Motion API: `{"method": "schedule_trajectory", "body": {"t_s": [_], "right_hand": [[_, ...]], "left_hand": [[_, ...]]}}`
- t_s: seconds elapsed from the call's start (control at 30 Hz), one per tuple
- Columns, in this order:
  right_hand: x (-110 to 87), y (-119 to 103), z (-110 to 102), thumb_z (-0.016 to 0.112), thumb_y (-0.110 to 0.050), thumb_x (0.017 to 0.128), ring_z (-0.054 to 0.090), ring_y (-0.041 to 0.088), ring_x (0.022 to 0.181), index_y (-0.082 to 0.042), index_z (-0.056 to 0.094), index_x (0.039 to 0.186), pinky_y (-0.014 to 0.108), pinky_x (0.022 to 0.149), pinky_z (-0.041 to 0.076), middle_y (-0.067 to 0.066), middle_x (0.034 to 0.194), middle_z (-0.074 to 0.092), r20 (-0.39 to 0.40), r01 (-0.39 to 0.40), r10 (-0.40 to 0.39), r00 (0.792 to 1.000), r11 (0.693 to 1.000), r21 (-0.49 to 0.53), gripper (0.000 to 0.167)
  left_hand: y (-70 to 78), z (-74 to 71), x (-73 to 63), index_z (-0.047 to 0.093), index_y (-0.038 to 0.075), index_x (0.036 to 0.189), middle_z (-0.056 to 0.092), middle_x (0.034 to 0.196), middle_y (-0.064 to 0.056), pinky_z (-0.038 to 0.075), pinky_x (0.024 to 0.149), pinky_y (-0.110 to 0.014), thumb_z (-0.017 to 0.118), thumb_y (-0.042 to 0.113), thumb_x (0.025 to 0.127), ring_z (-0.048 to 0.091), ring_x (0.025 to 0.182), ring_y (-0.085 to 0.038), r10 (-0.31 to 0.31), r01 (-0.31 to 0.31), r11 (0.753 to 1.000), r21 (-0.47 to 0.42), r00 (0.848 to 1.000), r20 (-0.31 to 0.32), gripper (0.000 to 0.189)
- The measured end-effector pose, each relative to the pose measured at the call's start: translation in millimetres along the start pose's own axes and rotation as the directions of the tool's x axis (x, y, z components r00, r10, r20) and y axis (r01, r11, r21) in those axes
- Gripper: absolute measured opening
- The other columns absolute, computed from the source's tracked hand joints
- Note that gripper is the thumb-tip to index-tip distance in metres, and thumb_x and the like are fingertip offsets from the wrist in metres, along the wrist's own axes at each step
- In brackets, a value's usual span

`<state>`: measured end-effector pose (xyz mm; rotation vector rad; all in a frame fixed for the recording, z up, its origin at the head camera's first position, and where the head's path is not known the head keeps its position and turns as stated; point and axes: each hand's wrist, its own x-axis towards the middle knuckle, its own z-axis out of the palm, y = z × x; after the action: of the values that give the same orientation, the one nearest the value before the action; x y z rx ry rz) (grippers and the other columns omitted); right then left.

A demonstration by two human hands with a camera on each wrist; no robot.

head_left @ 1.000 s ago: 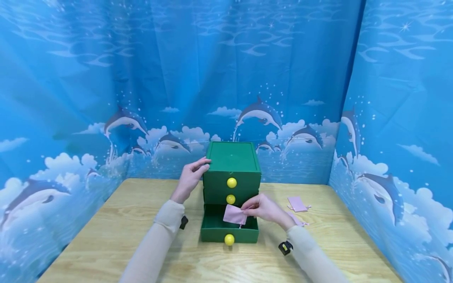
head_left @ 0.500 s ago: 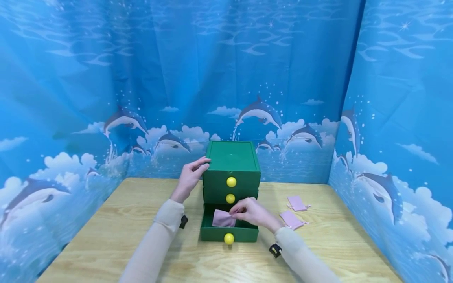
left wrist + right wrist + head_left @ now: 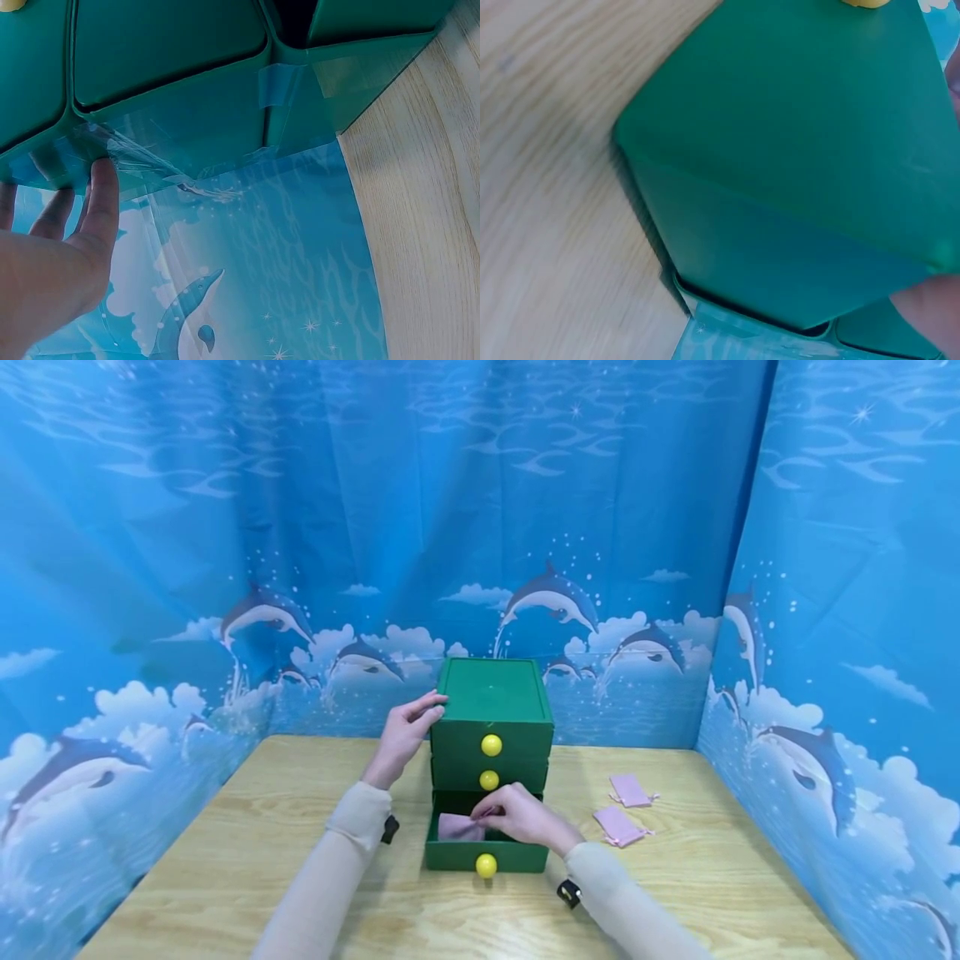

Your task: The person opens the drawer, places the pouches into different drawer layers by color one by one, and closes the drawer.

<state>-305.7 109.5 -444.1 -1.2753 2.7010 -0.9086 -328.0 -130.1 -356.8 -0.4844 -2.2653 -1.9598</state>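
Note:
A green drawer cabinet (image 3: 493,689) with yellow knobs stands on the table, its bottom drawer (image 3: 450,857) pulled out. My left hand (image 3: 401,739) rests against the cabinet's upper left side; in the left wrist view, the fingertips of that left hand (image 3: 67,247) touch its side wall, fingers fairly straight. Over the open drawer, my right hand (image 3: 521,814) pinches a pink drawstring pouch (image 3: 459,827) by its gathered end. The pouch's flat body lies inside the drawer, its lower part hidden behind the drawer front. Only a bit of the right hand shows in the right wrist view.
Two more pink drawstring pouches lie on the table right of the cabinet, a farther pouch (image 3: 631,791) and a nearer pouch (image 3: 619,825). A blue dolphin-print curtain (image 3: 480,527) hangs behind and at the sides of the wooden table (image 3: 300,827).
My right hand has moved left and down, carrying the pouch from above the drawer's middle into its left part. The left hand stays in place on the cabinet.

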Motion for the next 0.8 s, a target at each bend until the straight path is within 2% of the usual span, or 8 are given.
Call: {"method": "schedule_trajectory", "body": {"t_s": [0.13, 0.33, 0.53, 0.63, 0.8], "right_hand": [[1.6, 1.3, 2.8, 0.068, -0.01, 0.092, 0.068, 0.002, 0.09, -0.014, 0.078, 0.101, 0.016, 0.076, 0.054, -0.003, 0.099, 0.076, 0.005, -0.009, 0.009, 1.0, 1.0, -0.015, 0.014], [2.7, 4.0, 7.4, 0.068, -0.012, 0.093, 0.067, 0.0, 0.091, -0.015, 0.078, 0.102, 0.015, 0.075, 0.054, -0.005, 0.099, 0.076, -0.005, -0.016, 0.016, 1.0, 0.999, -0.044, 0.014], [2.4, 2.1, 9.4, 0.066, -0.01, 0.094, 0.068, 0.002, 0.091, -0.013, 0.077, 0.104, 0.015, 0.074, 0.054, -0.004, 0.1, 0.076, -0.016, -0.047, 0.047, 0.999, 0.999, -0.013, 0.015], [2.3, 2.3, 9.6, 0.065, -0.01, 0.094, 0.068, 0.003, 0.094, -0.013, 0.077, 0.104, 0.016, 0.076, 0.054, -0.004, 0.102, 0.075, -0.026, -0.064, 0.064, 0.998, 0.998, -0.009, 0.016], [3.2, 2.9, 9.6, 0.064, -0.011, 0.095, 0.068, 0.009, 0.103, -0.013, 0.076, 0.107, 0.021, 0.084, 0.055, -0.001, 0.113, 0.073, -0.041, -0.063, 0.061, 0.997, 0.997, -0.04, 0.017]], "left_hand": [[8.9, 1.6, -6.1, 0.056, 0.006, 0.138, 0.033, 0.159, -0.008, 0.032, 0.116, -0.049, 0.054, 0.023, 0.102, 0.033, 0.145, -0.028, 0.006, -0.006, 1.0, 0.004, 1.0, 0.006, 0.04], [9.7, 1.8, -7.4, 0.056, 0.007, 0.138, 0.033, 0.159, -0.009, 0.032, 0.117, -0.049, 0.054, 0.024, 0.102, 0.033, 0.145, -0.028, 0.003, -0.003, 1.0, -0.001, 1.0, 0.003, 0.04], [10.4, 1.2, -8.4, 0.057, 0.008, 0.137, 0.034, 0.159, -0.007, 0.032, 0.117, -0.048, 0.055, 0.025, 0.102, 0.033, 0.145, -0.027, -0.007, 0.007, 1.0, -0.004, 1.0, 0.005, 0.04], [10.6, 1.5, -8.3, 0.057, 0.007, 0.138, 0.034, 0.159, -0.007, 0.032, 0.117, -0.049, 0.054, 0.025, 0.102, 0.033, 0.146, -0.027, -0.001, 0.001, 1.0, -0.003, 1.0, 0.005, 0.04], [10.7, 2.2, -7.8, 0.055, 0.007, 0.139, 0.033, 0.159, -0.009, 0.031, 0.117, -0.051, 0.053, 0.024, 0.102, 0.032, 0.146, -0.029, 0.012, -0.012, 1.0, 0.002, 1.0, 0.004, 0.04]]}}
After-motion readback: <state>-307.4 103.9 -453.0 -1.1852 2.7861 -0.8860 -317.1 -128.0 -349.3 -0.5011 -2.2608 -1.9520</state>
